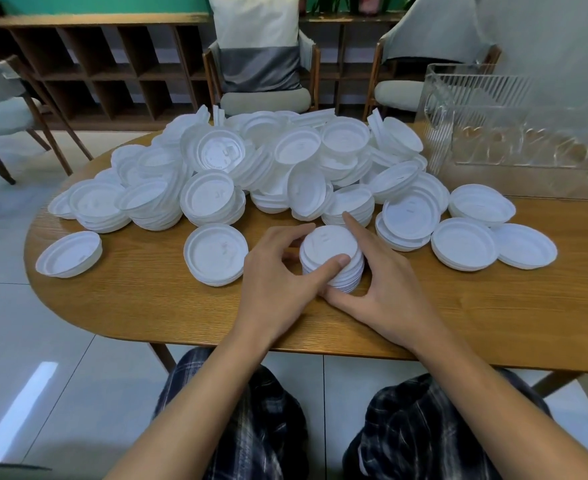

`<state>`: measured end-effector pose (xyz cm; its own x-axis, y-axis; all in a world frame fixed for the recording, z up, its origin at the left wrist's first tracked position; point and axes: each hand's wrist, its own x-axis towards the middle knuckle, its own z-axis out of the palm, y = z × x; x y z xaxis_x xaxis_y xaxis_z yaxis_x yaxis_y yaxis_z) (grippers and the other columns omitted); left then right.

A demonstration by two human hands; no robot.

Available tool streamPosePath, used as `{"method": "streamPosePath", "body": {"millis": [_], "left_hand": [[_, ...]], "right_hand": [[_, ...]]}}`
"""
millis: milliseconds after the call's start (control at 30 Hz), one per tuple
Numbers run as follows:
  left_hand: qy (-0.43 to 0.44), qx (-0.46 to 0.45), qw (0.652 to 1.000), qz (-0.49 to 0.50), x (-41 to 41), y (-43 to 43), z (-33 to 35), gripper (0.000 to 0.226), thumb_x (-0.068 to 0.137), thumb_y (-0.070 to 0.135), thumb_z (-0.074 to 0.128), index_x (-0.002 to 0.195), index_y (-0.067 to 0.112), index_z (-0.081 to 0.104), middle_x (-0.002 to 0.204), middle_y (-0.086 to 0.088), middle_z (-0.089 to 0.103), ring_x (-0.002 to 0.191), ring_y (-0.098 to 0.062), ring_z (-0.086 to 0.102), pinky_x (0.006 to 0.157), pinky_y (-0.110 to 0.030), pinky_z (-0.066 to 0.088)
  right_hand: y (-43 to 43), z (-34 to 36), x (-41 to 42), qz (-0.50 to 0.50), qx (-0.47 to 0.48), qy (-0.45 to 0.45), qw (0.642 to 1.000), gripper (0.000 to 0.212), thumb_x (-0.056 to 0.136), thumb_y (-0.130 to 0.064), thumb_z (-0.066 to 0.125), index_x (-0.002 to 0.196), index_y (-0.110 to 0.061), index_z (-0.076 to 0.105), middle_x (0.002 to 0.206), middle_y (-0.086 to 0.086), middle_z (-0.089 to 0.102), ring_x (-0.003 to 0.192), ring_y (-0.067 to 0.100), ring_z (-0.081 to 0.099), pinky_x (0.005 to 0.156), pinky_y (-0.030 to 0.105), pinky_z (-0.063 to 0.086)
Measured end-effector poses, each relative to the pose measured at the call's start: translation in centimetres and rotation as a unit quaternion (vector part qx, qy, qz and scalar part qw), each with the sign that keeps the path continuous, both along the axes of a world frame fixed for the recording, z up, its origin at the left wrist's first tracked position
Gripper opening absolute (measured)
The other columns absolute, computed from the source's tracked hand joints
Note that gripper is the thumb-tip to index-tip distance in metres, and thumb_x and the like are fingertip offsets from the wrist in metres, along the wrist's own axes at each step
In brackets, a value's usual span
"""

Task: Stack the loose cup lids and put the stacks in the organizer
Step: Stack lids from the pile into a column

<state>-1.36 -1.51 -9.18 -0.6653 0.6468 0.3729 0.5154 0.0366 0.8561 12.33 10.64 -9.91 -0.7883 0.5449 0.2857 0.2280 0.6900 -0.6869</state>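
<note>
While the person sat at the wooden worktop (140, 306), both hands were clasped around a short stack of lids (330, 249) that stood near the front edge. The left hand (278, 275) curled over its left side with the thumb pressed on the top rim. The right hand (386, 282) gripped it from the right, its forefinger along the far side and its thumb at the base. Behind the stack, loose lids (285, 157) lay heaped across the middle of the worktop, white, most of them hollow side up, with a few shorter piles around the heap. Some lids bore faint raised marks, too blurred for me to read. The clear ribbed organizer (521, 140) stood at the far right corner, well apart from the hands. A cushioned chair (261, 95) stood beyond the heap.
</note>
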Motion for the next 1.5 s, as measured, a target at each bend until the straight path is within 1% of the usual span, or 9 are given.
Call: {"method": "streamPosePath", "body": {"millis": [200, 333, 567, 733, 867, 967, 1200, 1367, 1500], "left_hand": [[-0.002, -0.007, 0.999, -0.034, -0.1, -0.3, -0.1, 0.057, 0.076, 0.041, 0.092, 0.128, 0.027, 0.072, 0.121, 0.015, 0.068, 0.116, -0.001, 0.064, 0.093, -0.017, 0.054], [0.008, -0.021, 0.999, -0.048, -0.3, -0.3, -0.3, 0.061, 0.077, 0.045, 0.089, 0.133, 0.028, 0.07, 0.126, 0.014, 0.065, 0.121, -0.001, 0.061, 0.098, -0.023, 0.054], [0.052, -0.06, 0.995, -0.058, -0.6, -0.2, -0.3, 0.07, 0.08, 0.054, 0.082, 0.14, 0.022, 0.066, 0.129, 0.013, 0.061, 0.121, 0.001, 0.058, 0.1, -0.019, 0.05], [0.17, -0.066, 0.983, -0.02, -1.3, -2.5, -0.5, 0.058, 0.092, 0.048, 0.073, 0.141, 0.018, 0.065, 0.129, 0.005, 0.062, 0.118, -0.008, 0.06, 0.1, -0.022, 0.048], [0.358, -0.048, 0.926, 0.107, -3.4, -5.6, -1.1, 0.028, 0.094, 0.02, 0.078, 0.12, 0.011, 0.075, 0.111, -0.006, 0.07, 0.1, -0.026, 0.066, 0.084, -0.04, 0.052], [0.415, -0.083, 0.894, 0.149, -4.6, -7.0, -1.3, 0.022, 0.091, 0.016, 0.079, 0.112, 0.014, 0.076, 0.105, -0.004, 0.072, 0.095, -0.028, 0.066, 0.081, -0.041, 0.044], [0.376, -0.095, 0.916, 0.101, -4.0, -7.1, -1.8, 0.023, 0.087, 0.002, 0.081, 0.109, 0.007, 0.078, 0.083, -0.005, 0.076, 0.076, -0.03, 0.07, 0.068, -0.044, 0.056], [0.307, -0.067, 0.949, 0.033, -3.6, -5.4, -1.9, 0.03, 0.087, -0.003, 0.08, 0.114, 0.008, 0.076, 0.09, -0.004, 0.075, 0.084, -0.027, 0.071, 0.076, -0.045, 0.059], [0.264, -0.057, 0.962, 0.026, -4.0, -3.7, -1.4, 0.038, 0.083, -0.007, 0.079, 0.118, 0.008, 0.076, 0.095, -0.003, 0.074, 0.088, -0.022, 0.07, 0.079, -0.043, 0.06]], "right_hand": [[0.0, 0.0, 0.1, -0.003, 0.006, -0.011, 1.0, 0.104, 0.079, -0.044, 0.087, 0.164, -0.034, 0.027, 0.153, -0.017, 0.046, 0.134, -0.013, 0.034, 0.101, -0.006, 0.022], [0.1, -0.2, 0.1, 0.001, 0.021, -0.021, 1.0, 0.1, 0.082, -0.045, 0.084, 0.164, -0.033, 0.028, 0.157, -0.012, 0.046, 0.139, -0.007, 0.036, 0.104, -0.004, 0.021], [0.1, 0.0, 0.1, 0.0, 0.016, -0.025, 1.0, 0.101, 0.081, -0.045, 0.085, 0.164, -0.026, 0.031, 0.154, -0.008, 0.051, 0.136, -0.005, 0.041, 0.104, -0.003, 0.025], [-0.3, 0.4, 0.1, -0.009, 0.035, -0.028, 0.999, 0.101, 0.081, -0.053, 0.083, 0.163, -0.026, 0.032, 0.148, -0.015, 0.05, 0.128, -0.016, 0.033, 0.099, -0.008, 0.018], [-0.4, 0.5, 0.1, -0.011, 0.032, -0.043, 0.999, 0.102, 0.082, -0.054, 0.083, 0.164, -0.032, 0.026, 0.153, -0.014, 0.046, 0.125, -0.021, 0.024, 0.095, -0.011, 0.01], [-0.4, 0.5, 0.1, -0.012, 0.028, -0.041, 0.999, 0.102, 0.082, -0.053, 0.083, 0.164, -0.031, 0.026, 0.149, -0.019, 0.044, 0.124, -0.022, 0.023, 0.095, -0.012, 0.01], [-0.6, 0.6, 0.3, -0.013, 0.027, -0.036, 0.999, 0.1, 0.082, -0.048, 0.085, 0.163, -0.031, 0.027, 0.14, -0.026, 0.039, 0.123, -0.025, 0.022, 0.094, -0.012, 0.01], [-0.7, 0.7, 0.3, -0.014, 0.023, -0.04, 0.999, 0.101, 0.082, -0.049, 0.085, 0.163, -0.031, 0.027, 0.14, -0.026, 0.037, 0.123, -0.026, 0.02, 0.094, -0.012, 0.01], [-0.6, 0.5, 0.3, -0.011, 0.019, -0.037, 0.999, 0.1, 0.082, -0.047, 0.085, 0.162, -0.033, 0.027, 0.141, -0.028, 0.036, 0.118, -0.042, 0.017, 0.095, -0.012, 0.011]]}}
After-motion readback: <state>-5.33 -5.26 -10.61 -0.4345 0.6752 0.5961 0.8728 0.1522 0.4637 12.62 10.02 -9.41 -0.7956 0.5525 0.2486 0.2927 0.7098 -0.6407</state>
